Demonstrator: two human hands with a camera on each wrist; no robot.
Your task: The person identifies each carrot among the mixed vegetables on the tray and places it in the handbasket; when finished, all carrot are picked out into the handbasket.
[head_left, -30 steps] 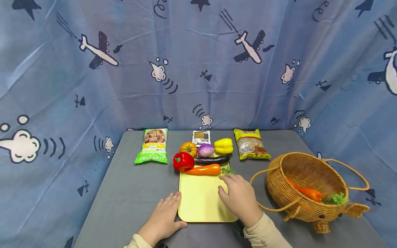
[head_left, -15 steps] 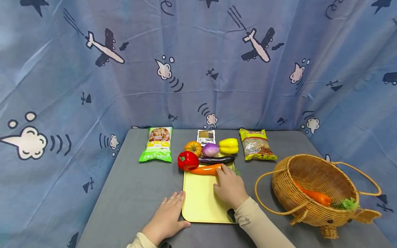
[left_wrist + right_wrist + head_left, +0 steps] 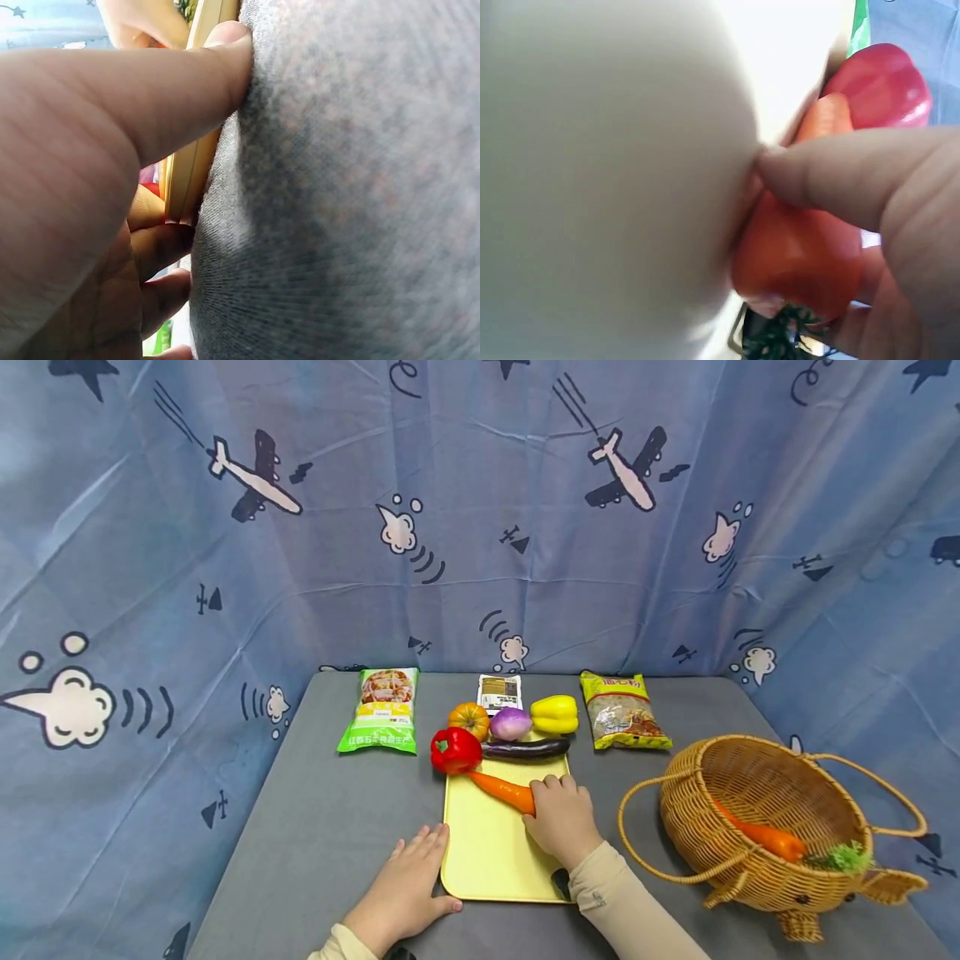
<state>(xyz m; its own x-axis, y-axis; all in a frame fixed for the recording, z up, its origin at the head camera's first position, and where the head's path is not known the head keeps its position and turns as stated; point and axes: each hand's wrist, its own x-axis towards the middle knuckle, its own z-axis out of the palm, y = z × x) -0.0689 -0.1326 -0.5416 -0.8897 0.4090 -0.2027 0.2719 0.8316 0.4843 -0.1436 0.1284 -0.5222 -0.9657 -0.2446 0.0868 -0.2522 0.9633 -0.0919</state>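
Note:
My right hand (image 3: 564, 817) grips the thick end of an orange carrot (image 3: 501, 790) over the yellow tray (image 3: 487, 868). In the right wrist view the thumb lies across the carrot (image 3: 802, 247), its green top just below. The carrot's thin tip points toward a red bell pepper (image 3: 456, 751) at the tray's far left. My left hand (image 3: 405, 881) rests beside the tray's near left corner, fingers straight, thumb at the tray's edge. Behind the carrot lie an eggplant (image 3: 525, 749), a purple onion-like vegetable (image 3: 511, 724), a yellow bell pepper (image 3: 555, 714) and an orange pumpkin-like vegetable (image 3: 469, 721).
A wicker basket (image 3: 682, 810) with tall handles stands at the right, holding another carrot (image 3: 772, 839). Along the back lie a green food bag (image 3: 381, 710), a small white packet (image 3: 500, 693) and a yellow food bag (image 3: 625, 710). A patterned curtain surrounds the grey table (image 3: 330, 810).
My right hand has reached the carrot and taken hold of it. Its thick end has swung toward me, away from the eggplant. The left hand keeps its place by the tray.

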